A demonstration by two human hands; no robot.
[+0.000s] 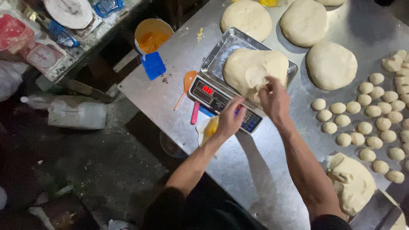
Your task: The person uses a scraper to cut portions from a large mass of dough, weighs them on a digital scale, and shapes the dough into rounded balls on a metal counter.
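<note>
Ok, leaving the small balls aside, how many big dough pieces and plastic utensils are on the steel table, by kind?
Flattened pale dough rounds: 4 (one cut off at the top edge)
Pale dough lump on the metal scale tray: 1
Irregular dough mass, lower right: 1
Orange plastic spoon: 1
Blue square plastic scraper: 1
Pink plastic handle: 1
Total: 9

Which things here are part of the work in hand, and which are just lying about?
In use:
- left hand at the scale's keys
- right hand on the dough lump
- metal tray
- digital scale

Lying about:
- orange spoon
- blue scraper
- cup of orange sauce
- small dough balls
</note>
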